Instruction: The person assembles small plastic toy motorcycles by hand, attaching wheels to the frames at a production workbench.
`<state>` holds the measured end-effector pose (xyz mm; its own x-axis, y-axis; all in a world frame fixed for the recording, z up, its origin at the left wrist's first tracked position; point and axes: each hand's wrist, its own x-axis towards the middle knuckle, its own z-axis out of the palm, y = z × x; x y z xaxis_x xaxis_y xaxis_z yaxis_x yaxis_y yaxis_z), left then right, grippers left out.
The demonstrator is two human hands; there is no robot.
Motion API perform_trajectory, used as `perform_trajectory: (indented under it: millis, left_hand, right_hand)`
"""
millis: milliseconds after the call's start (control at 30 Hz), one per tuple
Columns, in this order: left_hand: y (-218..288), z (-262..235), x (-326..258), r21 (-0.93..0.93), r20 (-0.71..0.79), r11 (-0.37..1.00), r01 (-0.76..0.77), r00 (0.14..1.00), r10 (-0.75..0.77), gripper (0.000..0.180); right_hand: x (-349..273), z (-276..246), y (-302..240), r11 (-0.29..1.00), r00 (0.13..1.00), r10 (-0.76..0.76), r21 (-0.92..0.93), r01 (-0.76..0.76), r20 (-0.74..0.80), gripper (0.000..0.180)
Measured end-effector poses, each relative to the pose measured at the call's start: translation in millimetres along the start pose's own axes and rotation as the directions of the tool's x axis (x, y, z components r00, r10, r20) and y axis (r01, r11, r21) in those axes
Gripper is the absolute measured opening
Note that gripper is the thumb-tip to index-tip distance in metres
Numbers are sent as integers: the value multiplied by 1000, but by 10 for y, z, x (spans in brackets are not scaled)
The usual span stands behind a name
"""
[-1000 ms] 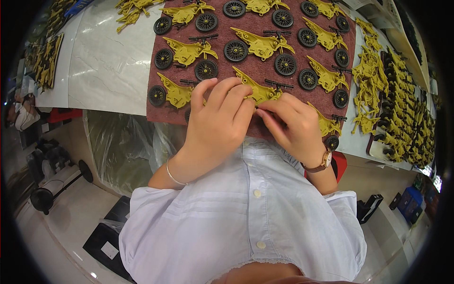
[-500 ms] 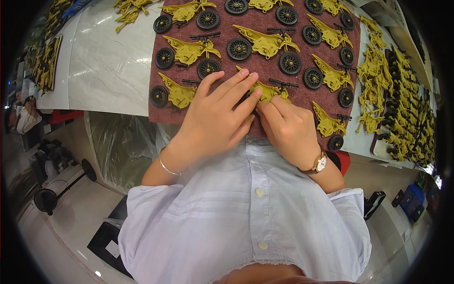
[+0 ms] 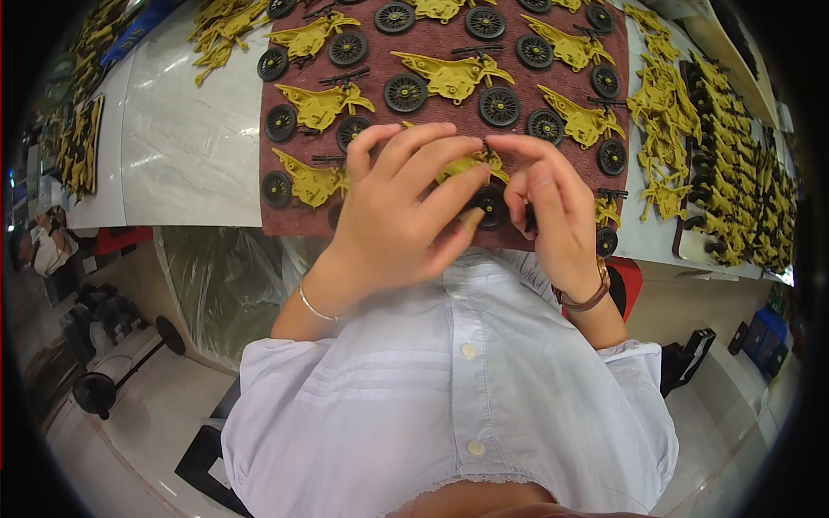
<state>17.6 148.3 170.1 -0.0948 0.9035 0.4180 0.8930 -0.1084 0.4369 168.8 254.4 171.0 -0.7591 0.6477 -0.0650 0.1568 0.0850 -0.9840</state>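
A yellow toy motorbike (image 3: 471,164) with a black wheel (image 3: 492,205) lies at the near edge of a dark red mat (image 3: 289,223). My left hand (image 3: 399,216) covers most of the bike, its fingers curled over the frame. My right hand (image 3: 553,211) pinches at the bike's handlebar end and the black wheel, thumb and forefinger closed on it. Both hands hold the same bike. Its lower half is hidden under my fingers.
Several more yellow bikes with black wheels (image 3: 449,82) lie in rows on the mat. Loose yellow frames (image 3: 665,138) and a tray of dark parts (image 3: 738,181) lie at the right, more yellow parts (image 3: 78,147) at the left. The white tabletop (image 3: 186,155) edge runs just below the mat.
Both hands have lifted slightly and spread; a black wheel now shows between them at the bike's near side. The camera view has shifted a little.
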Motion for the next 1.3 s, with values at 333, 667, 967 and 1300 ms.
perform_trajectory:
  millis: [333, 667, 967, 1300]
  left_hand:
    - [319, 358, 186, -259, -62, 960, -103, 994, 90, 30]
    - [372, 389, 136, -487, -191, 867, -108, 982, 15, 28]
    - [346, 413, 21, -464, -426, 803, -374, 889, 168, 28]
    - [291, 471, -142, -406, -416, 816, -411, 878, 236, 22]
  right_hand:
    - [-17, -188, 0, 909, 986, 151, 382, -165, 67, 48]
    - [-95, -327, 117, 891, 961, 222, 365, -269, 166, 49]
    - [-188, -509, 174, 129, 848, 214, 847, -516, 484, 55]
    - [-348, -485, -123, 953, 964, -215, -183, 243, 159, 17]
